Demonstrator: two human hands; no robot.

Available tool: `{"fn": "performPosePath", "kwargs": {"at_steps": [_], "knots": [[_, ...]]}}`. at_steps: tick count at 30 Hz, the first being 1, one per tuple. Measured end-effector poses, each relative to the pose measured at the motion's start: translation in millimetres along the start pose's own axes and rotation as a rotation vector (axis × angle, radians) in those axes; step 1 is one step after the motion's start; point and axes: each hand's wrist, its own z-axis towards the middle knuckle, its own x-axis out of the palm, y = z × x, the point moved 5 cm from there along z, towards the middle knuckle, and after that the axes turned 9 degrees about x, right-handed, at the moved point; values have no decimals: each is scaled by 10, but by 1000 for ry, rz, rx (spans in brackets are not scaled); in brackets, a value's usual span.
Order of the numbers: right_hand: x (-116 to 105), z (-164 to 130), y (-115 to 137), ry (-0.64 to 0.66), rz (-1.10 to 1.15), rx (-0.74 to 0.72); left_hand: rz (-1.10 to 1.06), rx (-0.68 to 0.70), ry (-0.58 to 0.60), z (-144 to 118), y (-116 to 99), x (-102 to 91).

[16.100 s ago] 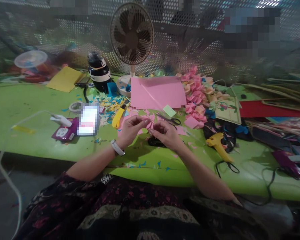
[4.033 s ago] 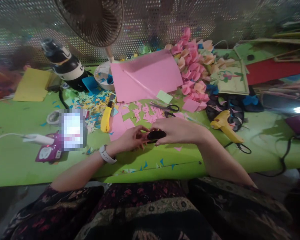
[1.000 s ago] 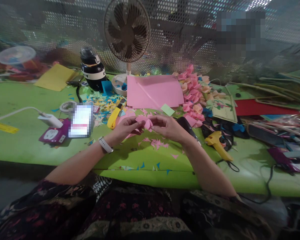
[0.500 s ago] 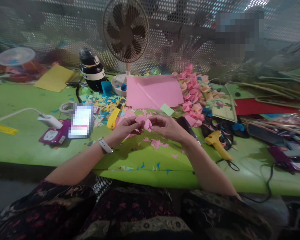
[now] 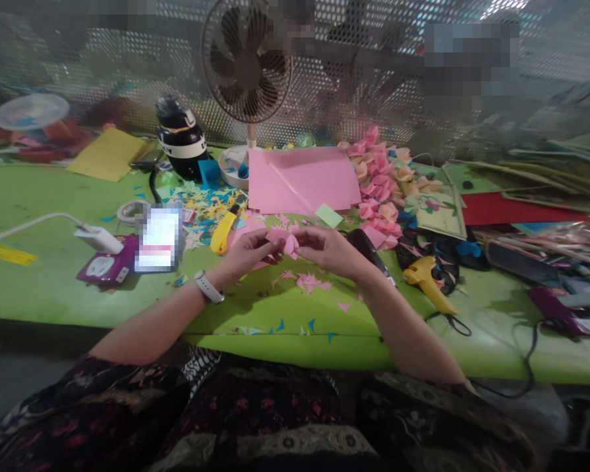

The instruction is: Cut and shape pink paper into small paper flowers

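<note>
Above the green table (image 5: 54,288) both my hands pinch one small pink paper flower (image 5: 287,241). My left hand (image 5: 248,252), with a white watch on its wrist, grips the flower's left side. My right hand (image 5: 330,249) grips its right side with the fingertips. Pink paper scraps (image 5: 309,282) lie on the table just below the hands. Behind them lies a large pink paper sheet (image 5: 302,178), and a pile of finished pink and peach paper flowers (image 5: 381,180) sits to its right.
A desk fan (image 5: 246,62) and a black bottle (image 5: 181,137) stand at the back. A yellow cutter (image 5: 222,231), tape roll (image 5: 128,211), purple power strip (image 5: 103,267) and phone (image 5: 158,237) lie left. A yellow glue gun (image 5: 430,282) with cable lies right, next to a black tool (image 5: 368,246).
Four seconds ago my hands held a black object low on the table; now they hold the pink flower. Over the last second they have barely moved.
</note>
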Motion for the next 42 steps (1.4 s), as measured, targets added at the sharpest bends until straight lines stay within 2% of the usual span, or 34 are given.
{"fn": "performPosePath", "kwargs": {"at_steps": [9,17,24,42], "knots": [[12,4,1,-3,-9,19,37,31,-4,14,16,-13],[23,52,-73,-2,-35,5,119,126,-8,38,52,-32],[47,47,-75,9,-2,18,128,130,-12,37,99,-37],[45,64,-99,1,-40,34,132,204,53,15,101,-18]]}}
